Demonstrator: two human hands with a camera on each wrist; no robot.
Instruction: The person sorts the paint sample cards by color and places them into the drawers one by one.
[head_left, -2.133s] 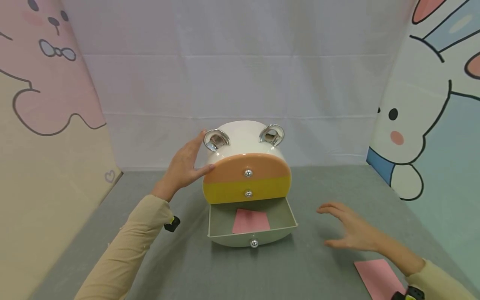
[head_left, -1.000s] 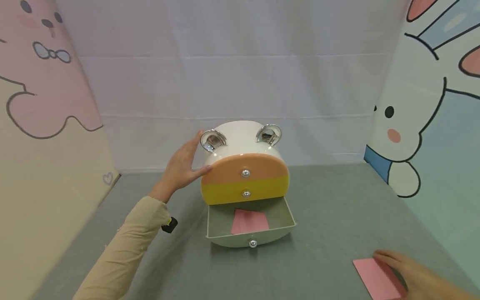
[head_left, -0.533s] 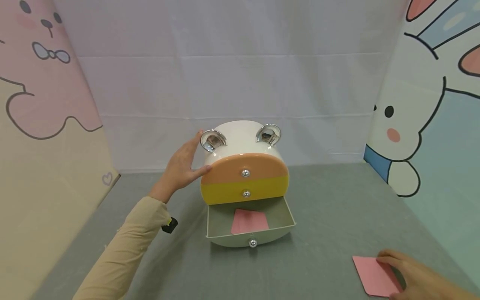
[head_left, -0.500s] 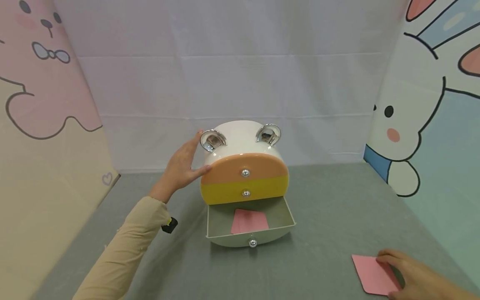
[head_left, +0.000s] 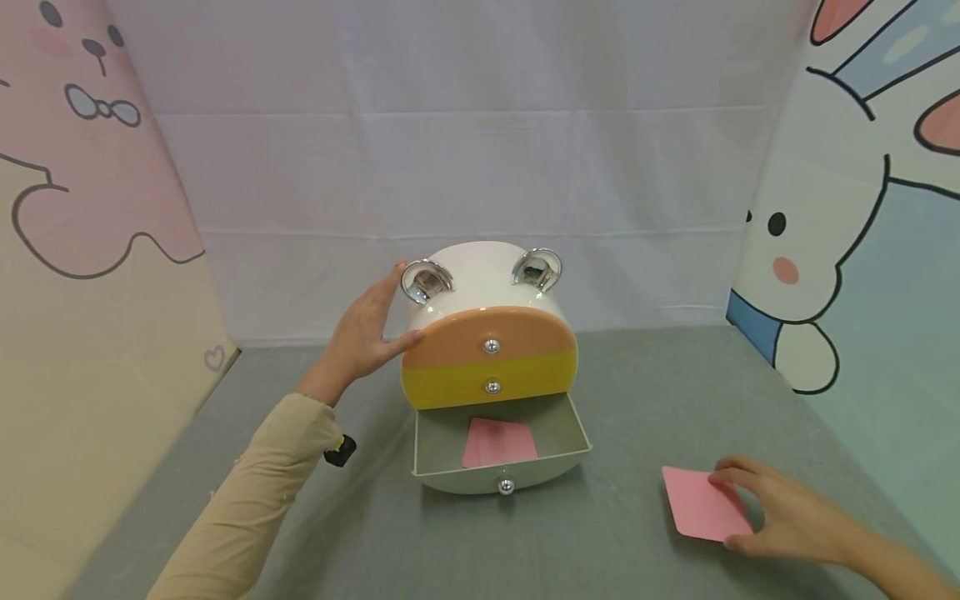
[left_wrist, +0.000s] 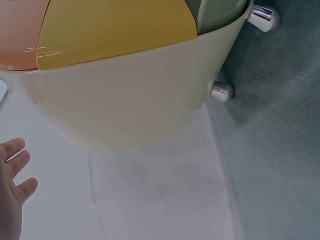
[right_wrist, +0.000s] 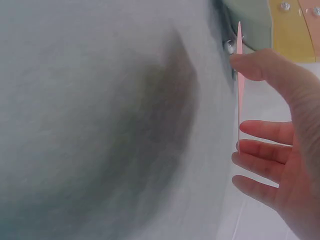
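A small storage box (head_left: 483, 275) with silver ears has an orange drawer (head_left: 491, 329), a yellow drawer (head_left: 491, 379) and a green bottom drawer (head_left: 540, 467) pulled out. One pink card (head_left: 501, 443) lies inside the green drawer. My left hand (head_left: 360, 333) is at the box's left side, thumb by the orange front and fingers reaching up beside the left ear. To the right, my right hand (head_left: 787, 512) pinches a second pink card (head_left: 701, 504) by its edges, thumb on one side and fingers on the other. The right wrist view shows that card edge-on, off the table.
A grey cloth tabletop (head_left: 622, 400) lies under the box. Behind stands a white fabric backdrop (head_left: 480, 167), with cartoon-printed panels at the left (head_left: 97, 358) and right (head_left: 892, 333). Silver feet (left_wrist: 221, 91) carry the box.
My right hand has gone from beside the box down to the card at the lower right, gripped it, and lifted it up and leftward. The left hand stays on the box.
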